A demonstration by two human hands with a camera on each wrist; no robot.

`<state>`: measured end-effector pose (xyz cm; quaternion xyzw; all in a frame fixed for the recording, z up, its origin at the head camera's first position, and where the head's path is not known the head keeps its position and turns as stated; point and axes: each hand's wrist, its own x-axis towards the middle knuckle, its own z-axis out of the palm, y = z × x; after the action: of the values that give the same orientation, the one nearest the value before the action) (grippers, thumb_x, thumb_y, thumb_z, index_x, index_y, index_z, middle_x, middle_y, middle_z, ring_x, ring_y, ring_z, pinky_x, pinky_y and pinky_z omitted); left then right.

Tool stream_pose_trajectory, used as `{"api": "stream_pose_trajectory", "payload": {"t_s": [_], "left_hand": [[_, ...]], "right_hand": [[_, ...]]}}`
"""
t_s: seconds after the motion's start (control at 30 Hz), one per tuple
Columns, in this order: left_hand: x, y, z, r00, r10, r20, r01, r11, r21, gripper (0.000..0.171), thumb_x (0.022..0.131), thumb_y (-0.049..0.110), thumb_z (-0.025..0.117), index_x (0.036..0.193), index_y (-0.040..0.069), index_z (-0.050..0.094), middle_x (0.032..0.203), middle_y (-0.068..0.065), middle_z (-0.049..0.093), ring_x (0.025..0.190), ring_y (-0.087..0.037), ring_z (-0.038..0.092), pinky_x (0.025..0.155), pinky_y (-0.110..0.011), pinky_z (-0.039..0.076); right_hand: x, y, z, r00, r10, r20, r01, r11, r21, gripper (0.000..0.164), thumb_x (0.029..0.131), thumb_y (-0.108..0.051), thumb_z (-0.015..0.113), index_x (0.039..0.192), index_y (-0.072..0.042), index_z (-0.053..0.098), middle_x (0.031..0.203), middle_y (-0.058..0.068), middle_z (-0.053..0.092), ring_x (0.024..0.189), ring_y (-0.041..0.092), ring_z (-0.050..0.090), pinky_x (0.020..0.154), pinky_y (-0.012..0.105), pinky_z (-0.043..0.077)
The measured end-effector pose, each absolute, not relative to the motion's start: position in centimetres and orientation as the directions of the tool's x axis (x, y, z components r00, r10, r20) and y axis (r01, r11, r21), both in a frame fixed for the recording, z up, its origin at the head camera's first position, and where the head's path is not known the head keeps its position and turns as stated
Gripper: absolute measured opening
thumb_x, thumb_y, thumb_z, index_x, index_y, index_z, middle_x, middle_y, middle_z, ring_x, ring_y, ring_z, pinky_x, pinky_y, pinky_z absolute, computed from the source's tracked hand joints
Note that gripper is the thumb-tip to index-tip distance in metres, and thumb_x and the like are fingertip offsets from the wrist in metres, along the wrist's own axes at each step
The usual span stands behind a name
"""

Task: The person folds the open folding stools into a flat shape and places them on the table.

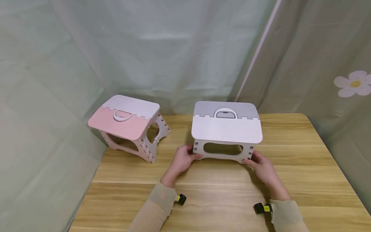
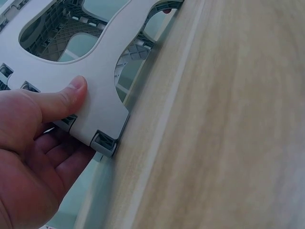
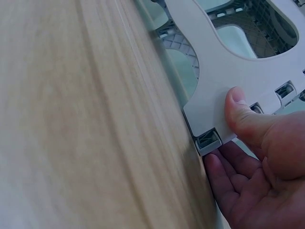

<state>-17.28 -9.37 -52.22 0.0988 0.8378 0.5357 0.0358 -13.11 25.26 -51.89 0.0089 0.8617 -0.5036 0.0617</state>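
Note:
A grey and white folding step stool (image 1: 226, 130) stands unfolded on the wooden table, its white half toward me. My left hand (image 1: 184, 158) grips the stool's front left leg, thumb on the front face. On the other side my right hand (image 1: 262, 167) holds the front right leg in the same way. In the left wrist view the left thumb (image 2: 71, 98) lies on the white leg panel, with the fingers curled behind its edge. The right wrist view has the right thumb (image 3: 240, 112) on the panel near its foot, fingers behind, low beside the tabletop.
A second folding stool (image 1: 120, 120), pink and white, stands unfolded and angled at the back left. Pale green curtains (image 1: 174, 48) hang right behind the wooden table (image 1: 214, 193). A flower print (image 1: 355, 83) shows on the right curtain.

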Motion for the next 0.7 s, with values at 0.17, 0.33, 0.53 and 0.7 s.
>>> {"api": "stream_pose_trajectory", "payload": {"t_s": [0.17,0.33,0.53,0.7], "left_hand": [[-17.33,-9.39,-52.25,-0.978,0.206,0.047,0.128,0.404,0.906,0.028,0.089,0.014,0.089,0.114,0.002,0.080,0.113,-0.009,0.080,0.103,-0.020,0.072,0.094,-0.044,0.058],[-17.25,-9.40,-52.23,-0.978,0.206,0.041,0.123,0.403,0.907,0.028,0.090,0.015,0.089,0.113,0.003,0.081,0.113,-0.008,0.080,0.103,-0.019,0.072,0.094,-0.043,0.058],[-17.23,-9.37,-52.08,-0.977,0.208,0.040,0.123,0.404,0.906,0.026,0.090,0.015,0.089,0.112,0.003,0.081,0.112,-0.009,0.080,0.102,-0.020,0.072,0.093,-0.044,0.058],[-17.30,-9.38,-52.21,-0.977,0.206,0.046,0.127,0.401,0.907,0.026,0.090,0.014,0.089,0.111,0.003,0.081,0.111,-0.009,0.080,0.102,-0.020,0.072,0.093,-0.044,0.058]], "right_hand": [[-13.17,25.26,-51.88,-0.993,-0.051,-0.110,0.072,0.487,-0.871,0.049,0.106,-0.024,0.070,0.145,0.003,0.059,0.141,0.028,0.064,0.132,0.040,0.057,0.113,0.057,0.040],[-13.20,25.27,-51.92,-0.993,-0.051,-0.108,0.068,0.497,-0.865,0.048,0.106,-0.023,0.070,0.145,0.003,0.059,0.141,0.027,0.064,0.131,0.039,0.058,0.113,0.055,0.041],[-13.14,25.28,-51.88,-0.994,-0.051,-0.102,0.062,0.508,-0.859,0.047,0.107,-0.023,0.069,0.144,0.003,0.060,0.138,0.026,0.066,0.127,0.036,0.060,0.109,0.048,0.044],[-13.14,25.29,-51.87,-0.994,-0.055,-0.093,0.053,0.508,-0.859,0.046,0.107,-0.023,0.069,0.143,0.003,0.060,0.138,0.025,0.067,0.127,0.035,0.060,0.108,0.046,0.045]]}}
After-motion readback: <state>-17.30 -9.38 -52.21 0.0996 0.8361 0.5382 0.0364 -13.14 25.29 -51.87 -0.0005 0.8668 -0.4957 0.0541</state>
